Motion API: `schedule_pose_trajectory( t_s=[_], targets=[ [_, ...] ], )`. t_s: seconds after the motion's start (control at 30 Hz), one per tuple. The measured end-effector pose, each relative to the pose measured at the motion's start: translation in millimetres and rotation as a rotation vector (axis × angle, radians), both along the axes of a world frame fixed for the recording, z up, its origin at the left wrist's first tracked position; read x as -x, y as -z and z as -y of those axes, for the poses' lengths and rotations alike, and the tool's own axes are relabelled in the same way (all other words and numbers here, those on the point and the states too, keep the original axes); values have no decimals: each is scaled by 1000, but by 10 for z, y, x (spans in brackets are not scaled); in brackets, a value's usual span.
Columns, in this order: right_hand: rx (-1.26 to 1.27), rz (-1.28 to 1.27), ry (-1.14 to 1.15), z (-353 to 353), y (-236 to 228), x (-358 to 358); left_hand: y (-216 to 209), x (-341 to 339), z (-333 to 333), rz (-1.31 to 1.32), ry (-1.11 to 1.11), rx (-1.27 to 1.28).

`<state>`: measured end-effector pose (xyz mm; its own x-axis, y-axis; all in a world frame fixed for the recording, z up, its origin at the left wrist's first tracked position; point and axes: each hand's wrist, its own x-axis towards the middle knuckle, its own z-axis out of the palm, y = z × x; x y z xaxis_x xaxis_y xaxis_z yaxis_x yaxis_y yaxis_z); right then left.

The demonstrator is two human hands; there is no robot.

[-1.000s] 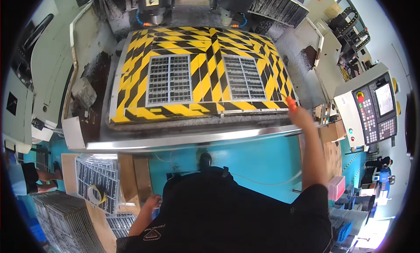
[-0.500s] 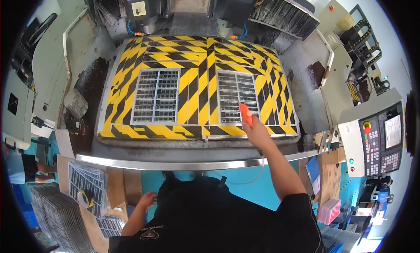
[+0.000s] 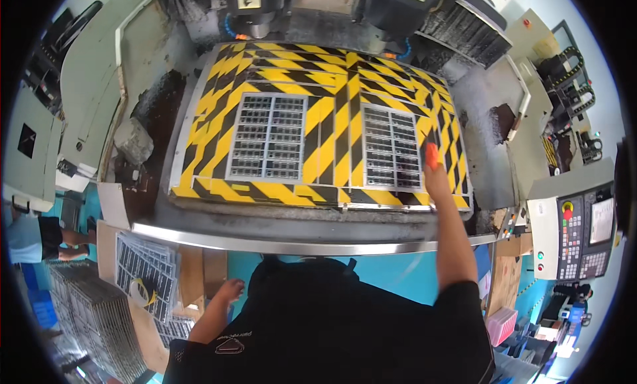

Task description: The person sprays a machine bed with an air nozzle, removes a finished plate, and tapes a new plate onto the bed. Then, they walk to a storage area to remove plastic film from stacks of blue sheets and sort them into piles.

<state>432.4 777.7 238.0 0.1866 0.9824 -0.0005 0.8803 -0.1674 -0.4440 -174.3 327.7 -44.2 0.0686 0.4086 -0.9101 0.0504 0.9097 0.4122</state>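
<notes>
My right hand [image 3: 434, 178] is closed round an orange air blow gun [image 3: 432, 155], held over the right part of a bed covered in yellow-and-black striped tape [image 3: 323, 145]. Just left of that hand sits a panel of small dark rectangular parts [image 3: 390, 147] in a pale frame. A second, similar panel [image 3: 268, 137] lies further left on the bed. Low at my left side hangs my left hand [image 3: 231, 290], its fingers loosely bent and nothing seen in them.
Two machine spindles [image 3: 260, 25] stand over the bed's far edge. A metal rail [image 3: 312, 247] crosses in front of me. At right is a control panel [image 3: 576, 234]; at left are stacked frames [image 3: 99, 317] and a tape roll [image 3: 141, 292]. Another person's arm [image 3: 74, 244] shows far left.
My right hand has moved rightward with the air blow gun, off the right panel to beside its edge. The view has shifted, so the bed appears further right. My left hand still hangs low.
</notes>
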Motion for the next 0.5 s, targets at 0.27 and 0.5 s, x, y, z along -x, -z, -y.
schedule_pose_trajectory(
  t_s=[0.27, 0.5],
  targets=[
    [431, 169, -500, 1462, -864, 1655, -249, 30, -305, -131, 93, 110],
    [516, -21, -518, 822, -776, 2222, -225, 195, -612, -35, -5, -41]
  ],
)
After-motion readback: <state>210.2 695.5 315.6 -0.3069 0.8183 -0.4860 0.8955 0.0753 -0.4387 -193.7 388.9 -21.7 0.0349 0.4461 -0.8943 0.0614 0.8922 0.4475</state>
